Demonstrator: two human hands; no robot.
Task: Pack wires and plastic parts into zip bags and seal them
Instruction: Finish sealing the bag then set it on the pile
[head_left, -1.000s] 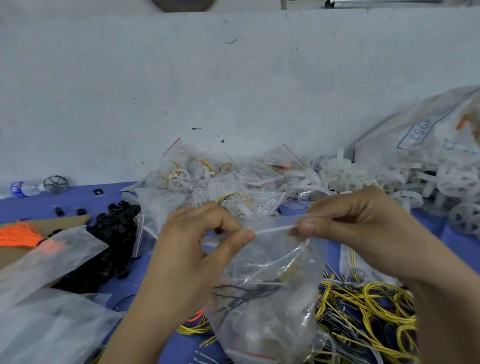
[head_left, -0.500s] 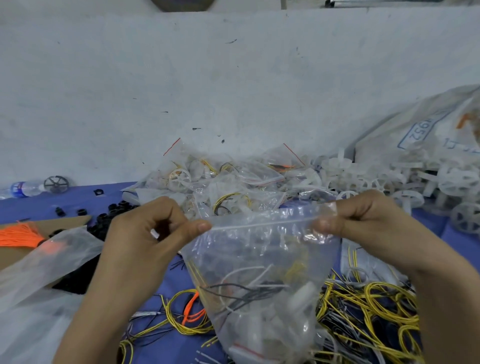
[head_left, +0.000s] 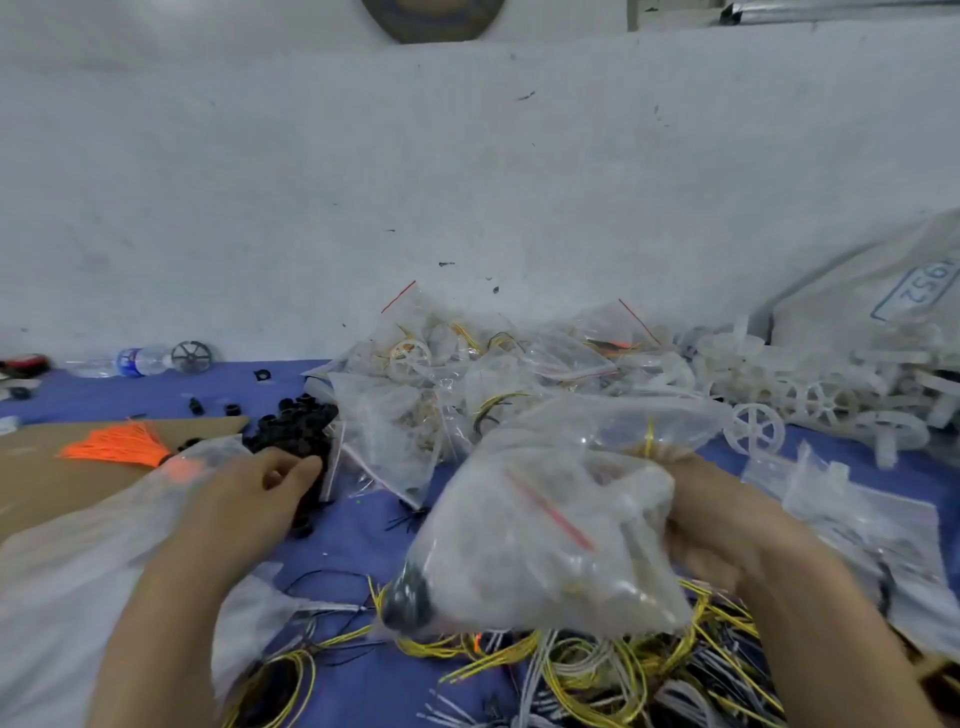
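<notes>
The right hand (head_left: 737, 525) has its grip round the filled zip bag (head_left: 545, 525), blurred and tilted, above the tangled wires (head_left: 597, 670) at the near edge of the worktop (head_left: 353, 525). The left hand (head_left: 249, 499) touches the heap of black parts (head_left: 291, 426) left of centre, fingers curled; whether its grip holds one I cannot tell

blue table (head_left: 353, 535) — wires (head_left: 613, 670), bags (head_left: 415, 415)

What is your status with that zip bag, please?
Left hand open, by black parts. Right hand grips filled zip bag, above loose wires. Packed bags heaped behind.
</notes>
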